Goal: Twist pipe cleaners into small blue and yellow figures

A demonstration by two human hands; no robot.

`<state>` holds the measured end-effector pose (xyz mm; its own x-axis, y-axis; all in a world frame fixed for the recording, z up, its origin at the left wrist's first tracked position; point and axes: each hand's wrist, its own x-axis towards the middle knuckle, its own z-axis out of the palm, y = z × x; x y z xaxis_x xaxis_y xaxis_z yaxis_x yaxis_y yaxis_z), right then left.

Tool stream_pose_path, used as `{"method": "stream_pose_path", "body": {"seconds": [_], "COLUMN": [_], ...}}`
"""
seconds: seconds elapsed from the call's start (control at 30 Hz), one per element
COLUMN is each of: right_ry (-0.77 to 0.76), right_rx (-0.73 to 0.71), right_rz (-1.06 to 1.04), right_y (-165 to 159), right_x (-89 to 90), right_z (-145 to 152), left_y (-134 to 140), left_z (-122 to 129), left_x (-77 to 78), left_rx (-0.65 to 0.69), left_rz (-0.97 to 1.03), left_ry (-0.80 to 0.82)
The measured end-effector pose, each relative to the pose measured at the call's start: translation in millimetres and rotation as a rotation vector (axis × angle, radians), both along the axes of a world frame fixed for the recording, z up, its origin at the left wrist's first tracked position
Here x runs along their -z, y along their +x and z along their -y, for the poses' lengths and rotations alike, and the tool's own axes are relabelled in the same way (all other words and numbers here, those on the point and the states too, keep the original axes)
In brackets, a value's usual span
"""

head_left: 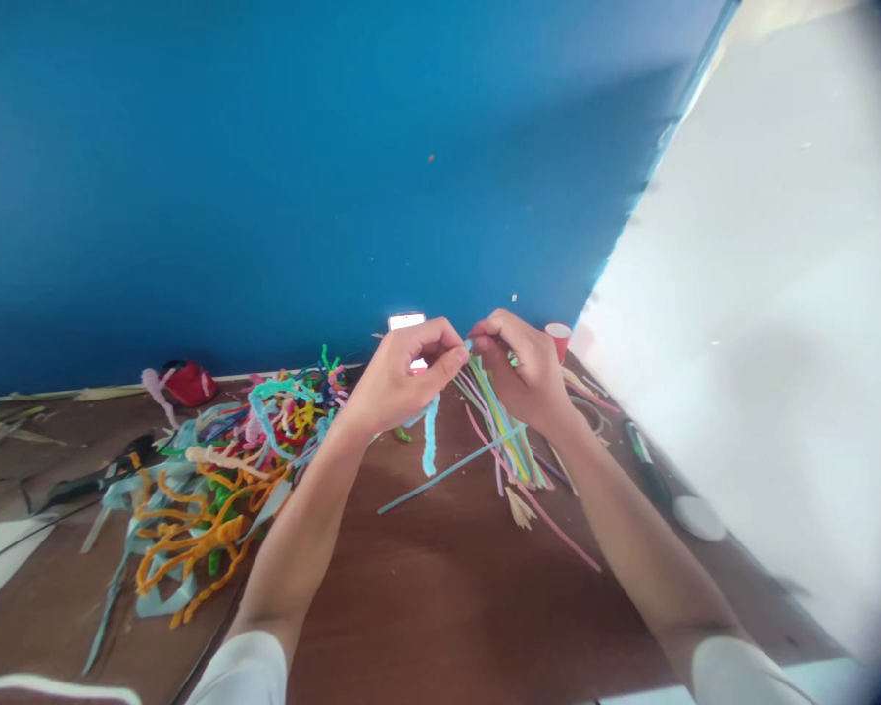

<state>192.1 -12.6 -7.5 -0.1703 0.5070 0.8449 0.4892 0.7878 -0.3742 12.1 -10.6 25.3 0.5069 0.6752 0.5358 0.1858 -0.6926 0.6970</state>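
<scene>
My left hand [422,372] is closed in a pinch, thumb against fingers. Facing it, my right hand [518,367] pinches too, and the fingertips of both nearly meet. A bit of light blue pipe cleaner [468,345] shows between them. From below my left hand hangs a fuzzy light blue length [430,436]; whether it joins the bit at my fingertips is hidden. Under my right hand lies a bundle of straight pastel pipe cleaners [510,421]. A single grey-blue stem [440,476] and a pink stem [558,529] stick out across the table beside it.
A tangled heap of coloured pipe cleaners [212,529] covers the table's left side. Behind my hands stands a lit phone [406,321]. A red cup [558,339] is at the back right, with a marker [646,460] nearer. A blue wall [338,176] bounds the back.
</scene>
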Motion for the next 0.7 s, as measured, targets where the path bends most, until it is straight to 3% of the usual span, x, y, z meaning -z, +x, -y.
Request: {"method": "stream_pose_path", "body": {"seconds": [0.13, 0.33, 0.47, 0.57, 0.7], "right_ry": [-0.324, -0.791, -1.034, -0.923, -0.504], "right_rx": [-0.260, -0.637, -0.771, -0.716, -0.393], "right_rz": [-0.110, -0.436, -0.572, -0.508, -0.307], "right_y": [-1.5, -4.4, -2.5, 0.6, 4.2], "right_x": [-0.7, -8.4, -12.6, -12.4, -9.6], "right_z": [5.1, 11.2, 11.7, 11.8, 11.2], "left_y": [-1.2, -4.0, -4.8, -3.9, -1.5], "left_z": [5.1, 4.4, 4.1, 8.5, 9.7], "left_x": [-2.7, -2.9, -2.3, -4.0, -4.9], "left_rx": [-0.013, -0.112, -0.091, -0.087, -0.133], "left_rz": [-0.099, -0.237, -0.284, -0.204, -0.075], "left_ry": [0.116, 0.344, 0.420, 0.342, 0.197]}}
